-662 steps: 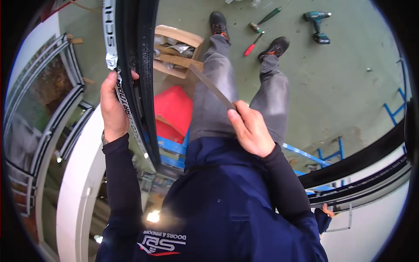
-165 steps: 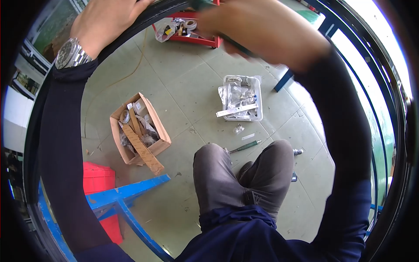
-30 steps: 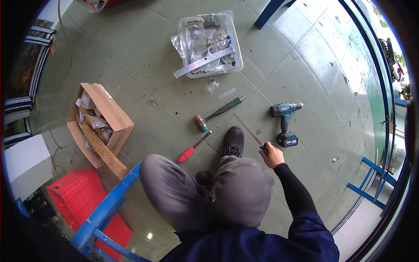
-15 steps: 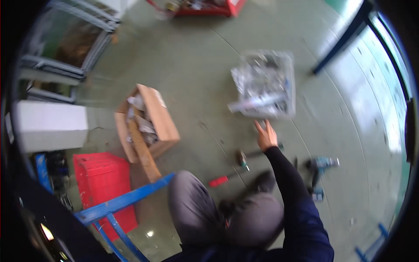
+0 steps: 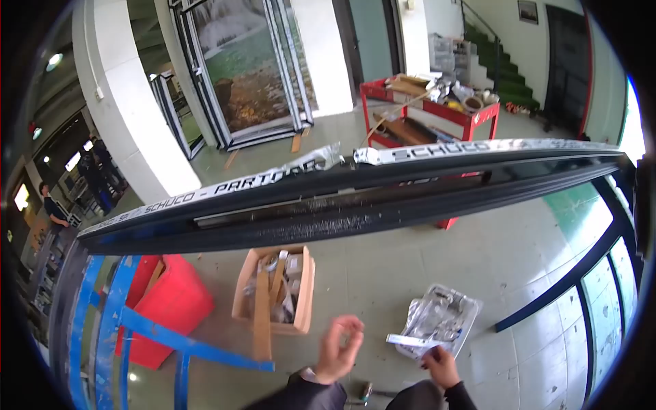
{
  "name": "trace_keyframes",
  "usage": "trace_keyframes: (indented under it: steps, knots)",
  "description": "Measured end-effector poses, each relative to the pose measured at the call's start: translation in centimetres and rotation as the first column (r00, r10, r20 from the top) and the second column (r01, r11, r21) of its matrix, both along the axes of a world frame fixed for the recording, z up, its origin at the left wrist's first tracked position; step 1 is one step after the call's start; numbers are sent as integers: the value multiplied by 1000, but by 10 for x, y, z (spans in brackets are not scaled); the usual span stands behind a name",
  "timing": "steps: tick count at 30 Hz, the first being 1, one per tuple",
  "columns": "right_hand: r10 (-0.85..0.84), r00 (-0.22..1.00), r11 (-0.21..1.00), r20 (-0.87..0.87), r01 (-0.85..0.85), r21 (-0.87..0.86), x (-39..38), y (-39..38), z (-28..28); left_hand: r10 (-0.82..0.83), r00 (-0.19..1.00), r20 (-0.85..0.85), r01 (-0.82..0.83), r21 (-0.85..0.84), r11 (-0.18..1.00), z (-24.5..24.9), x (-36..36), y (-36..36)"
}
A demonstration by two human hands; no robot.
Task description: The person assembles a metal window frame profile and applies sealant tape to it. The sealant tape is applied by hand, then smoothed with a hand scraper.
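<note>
My left hand [image 5: 339, 348] is raised between the cardboard box and the clear tray, its fingers loosely curled with a gap to the thumb and nothing visible in them. At the near edge of the clear plastic tray [image 5: 471, 316], my right hand [image 5: 443, 369] has its fingers drawn together; whatever they hold is too small to make out. Clear bags [image 5: 443, 311] fill the tray, and a white strip-like packet [image 5: 410, 340] lies across its near left side.
A long dark profile [image 5: 301, 217] with printed film spans the view above my hands. A blue stand [image 5: 164, 331], a red bin [image 5: 184, 294] and a cardboard box [image 5: 305, 290] are at left. Behind stands a red cart [image 5: 444, 116]. People [image 5: 55, 208] are far left.
The view has tilted up, bringing the long profile and the room into sight. My left hand has come into view. My right hand's spread fingers have closed together.
</note>
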State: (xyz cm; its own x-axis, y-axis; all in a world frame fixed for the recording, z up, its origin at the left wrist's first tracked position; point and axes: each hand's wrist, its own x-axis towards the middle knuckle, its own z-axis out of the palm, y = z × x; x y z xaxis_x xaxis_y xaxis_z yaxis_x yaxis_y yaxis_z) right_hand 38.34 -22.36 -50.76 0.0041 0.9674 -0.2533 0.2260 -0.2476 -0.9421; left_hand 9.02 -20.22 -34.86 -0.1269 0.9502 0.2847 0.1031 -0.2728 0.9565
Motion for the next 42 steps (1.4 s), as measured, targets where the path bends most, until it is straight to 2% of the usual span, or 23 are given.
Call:
trace_keyframes:
  steps: [1, 3, 4, 5, 6, 7, 8, 9, 10, 12, 13, 15, 17, 18, 21, 25, 30, 33, 36, 39, 42]
  knots:
    - [29, 999, 1000, -32, -29, 6, -16, -4, 2, -14, 992, 122, 42, -227, 973, -78, 11, -6]
    - [107, 984, 994, -142, -110, -17, -61, -13, 17, -106, 967, 231, 201, -441, 875, -185, 21, -27]
    - [129, 989, 989, -68, -123, 88, -86, -21, 3, -133, 950, 281, 265, -506, 821, -217, 22, -42]
    - [154, 988, 972, 2, -152, 182, -102, -25, -8, -148, 938, 315, 307, -547, 779, -224, 22, -51]
    - [153, 988, 976, 35, -156, 153, -102, -24, -16, -106, 919, 379, 334, -608, 721, -233, 27, -55]
    - [154, 986, 979, 60, -160, 123, -106, -23, -15, -53, 899, 435, 359, -662, 658, -230, 32, -57]
    - [154, 985, 983, 82, -161, 90, -110, -25, -19, -50, 914, 403, 326, -656, 681, -226, 32, -57]
    - [70, 995, 996, -78, -65, 68, -109, -23, -37, -50, 928, 370, 296, -647, 703, -220, 32, -53]
    - [73, 991, 997, -112, -72, 13, -105, -18, -44, -58, 939, 338, 272, -633, 725, -212, 32, -46]
    - [49, 987, 997, -151, -57, -52, -100, -6, -49, 26, 847, 531, 432, -717, 547, -201, 28, -37]
    - [31, 987, 997, -156, -41, -62, -98, -3, -47, 1, 835, 550, 481, -731, 485, -199, 26, -32]
    - [-90, 950, 985, -299, 41, -165, -101, 1, -25, -49, 860, 509, 439, -687, 578, -207, 29, -25]
    - [-196, 906, 936, -375, 59, -346, -92, 6, -17, -87, 852, 516, 458, -654, 602, -214, 32, -19]
    - [-202, 894, 937, -399, 57, -344, -88, 5, -16, -100, 837, 538, 482, -637, 601, -215, 34, -15]
    - [-246, 856, 933, -454, 83, -349, -80, -2, -11, 84, 728, 680, 498, -610, 616, -210, 41, -14]
    - [-301, 845, 907, -442, 110, -407, -71, -8, -4, 105, 697, 710, 529, -607, 593, -211, 45, -12]
    - [-407, 798, 825, -444, 112, -553, -74, -4, 22, 93, 686, 721, 513, -571, 641, -227, 45, -10]
    - [-241, 848, 905, -473, 20, -424, -75, -6, 4, 95, 765, 638, 435, -619, 654, -225, 42, -10]
    - [-49, 942, 980, -333, -18, -196, -82, -8, -6, -23, 761, 648, 497, -560, 663, -220, 39, -10]
    - [-79, 943, 968, -324, -5, -251, -81, -4, -10, -87, 790, 607, 505, -563, 654, -210, 37, -12]
    - [-103, 908, 969, -406, 0, -246, -81, -2, -13, -30, 752, 659, 516, -560, 648, -214, 34, -11]
